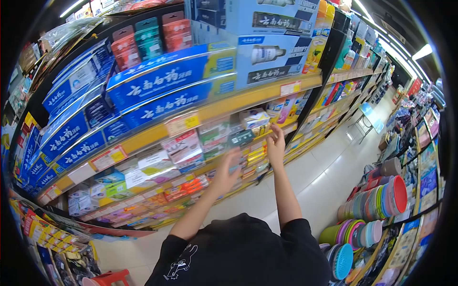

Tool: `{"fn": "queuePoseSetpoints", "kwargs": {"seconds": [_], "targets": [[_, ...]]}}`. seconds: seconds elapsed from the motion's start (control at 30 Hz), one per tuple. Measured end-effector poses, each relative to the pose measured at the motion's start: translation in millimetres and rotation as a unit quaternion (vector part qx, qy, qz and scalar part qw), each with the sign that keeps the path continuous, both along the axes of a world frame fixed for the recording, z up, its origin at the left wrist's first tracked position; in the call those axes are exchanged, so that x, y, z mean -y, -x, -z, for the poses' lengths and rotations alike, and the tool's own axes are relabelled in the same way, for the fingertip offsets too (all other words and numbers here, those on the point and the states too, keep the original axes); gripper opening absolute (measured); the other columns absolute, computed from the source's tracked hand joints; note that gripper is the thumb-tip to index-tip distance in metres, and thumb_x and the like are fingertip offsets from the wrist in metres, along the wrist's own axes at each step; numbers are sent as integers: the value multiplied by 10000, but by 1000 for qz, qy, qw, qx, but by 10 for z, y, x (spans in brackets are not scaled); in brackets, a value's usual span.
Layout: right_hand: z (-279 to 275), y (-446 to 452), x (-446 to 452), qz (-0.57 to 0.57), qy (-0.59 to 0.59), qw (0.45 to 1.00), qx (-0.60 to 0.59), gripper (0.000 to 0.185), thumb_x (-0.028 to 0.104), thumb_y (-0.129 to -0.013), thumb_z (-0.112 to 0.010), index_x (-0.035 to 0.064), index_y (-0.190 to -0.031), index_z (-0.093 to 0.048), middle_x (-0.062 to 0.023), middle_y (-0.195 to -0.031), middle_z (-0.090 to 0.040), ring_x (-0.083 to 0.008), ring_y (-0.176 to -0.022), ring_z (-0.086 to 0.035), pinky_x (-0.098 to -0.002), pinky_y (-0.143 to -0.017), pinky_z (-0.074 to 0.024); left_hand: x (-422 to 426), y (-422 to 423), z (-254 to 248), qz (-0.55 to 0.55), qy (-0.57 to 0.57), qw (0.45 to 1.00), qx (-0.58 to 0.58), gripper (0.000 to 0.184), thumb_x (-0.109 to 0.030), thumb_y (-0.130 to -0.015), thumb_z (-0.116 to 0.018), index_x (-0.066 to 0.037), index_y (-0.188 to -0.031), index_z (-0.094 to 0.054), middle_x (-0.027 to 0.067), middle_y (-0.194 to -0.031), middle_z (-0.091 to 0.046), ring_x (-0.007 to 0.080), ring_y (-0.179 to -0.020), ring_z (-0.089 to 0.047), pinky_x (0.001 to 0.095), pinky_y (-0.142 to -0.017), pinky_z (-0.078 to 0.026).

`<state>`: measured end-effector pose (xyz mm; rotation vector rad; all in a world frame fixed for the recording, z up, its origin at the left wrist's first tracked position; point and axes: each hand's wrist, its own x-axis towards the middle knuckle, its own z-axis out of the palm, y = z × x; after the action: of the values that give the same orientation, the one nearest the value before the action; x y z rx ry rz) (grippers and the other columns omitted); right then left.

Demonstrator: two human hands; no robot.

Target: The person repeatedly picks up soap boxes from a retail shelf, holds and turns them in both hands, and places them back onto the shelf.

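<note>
My left hand is raised in front of the lower toothpaste shelf, its fingers smeared by motion, so I cannot tell what they do. To its right, my right hand is up at the shelf edge with fingers apart and nothing visible in them. Between and just above the hands is a small dark green box; I cannot tell whether a finger touches it. Behind it sits a white and yellow box. Pink and white boxes stand left of the hands.
Blue toothpaste boxes and large light-blue boxes fill the upper shelf, edged by a yellow rail. A tiled aisle runs on the right, with stacked plastic basins and a folding table. A red stool is lower left.
</note>
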<state>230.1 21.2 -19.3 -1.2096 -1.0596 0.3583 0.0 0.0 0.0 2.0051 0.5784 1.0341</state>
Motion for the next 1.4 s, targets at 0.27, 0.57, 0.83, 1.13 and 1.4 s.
{"fn": "queuePoseSetpoints", "kwargs": {"seconds": [0.27, 0.57, 0.83, 1.13, 1.4], "targets": [[96, -508, -460, -43, 67, 997, 15, 518, 99, -846, -609, -39, -1309, -424, -203, -1288, -513, -266, -1188, -519, -341, -930, -443, -657, -1063, -72, -93, 129, 982, 97, 629, 7, -851, -574, 2, -1379, -233, 223, -1412, -324, 297, -1306, -367, 394, -1062, -351], [-276, -366, -357, -32, -38, 992, 119, 379, 20, -876, -566, -21, -1221, -416, -126, -1170, -469, -215, -1165, -457, -346, -956, -406, -836, -1130, 108, -123, 138, 975, 120, 651, 53, -834, -567, 8, -1404, -257, 164, -1358, -362, 267, -1272, -398, 324, -979, -416], [-663, -197, 342, -96, -134, 978, -127, 239, -29, -865, -562, 28, -1049, -421, -191, -1324, -412, -291, -1277, -384, -394, -1039, -317, -144, -1093, -143, -104, 78, 963, 235, 725, 127, -728, -658, -47, -1360, -349, 91, -1304, -383, 173, -1183, -406, 319, -931, -449], [-639, 118, 1123, -329, 7, 922, -202, 528, -54, -828, -576, 35, -1280, -320, -185, -1341, -405, -239, -1274, -385, -369, -1038, -326, 372, -294, -307, -44, 121, 969, 209, 817, 45, -622, -805, -26, -1333, -409, 108, -1306, -447, 230, -1235, -451, 397, -1027, -417], [-882, 1035, 1251, -458, 135, 877, -54, 514, 13, -845, -590, -2, -1314, -381, -114, -1277, -465, -202, -1242, -415, -321, -1020, -329, 840, 1077, -448, -79, 70, 977, 183, 610, 3, -607, -797, -58, -1173, -575, 93, -1232, -532, 217, -1147, -514, 337, -917, -455]]}}
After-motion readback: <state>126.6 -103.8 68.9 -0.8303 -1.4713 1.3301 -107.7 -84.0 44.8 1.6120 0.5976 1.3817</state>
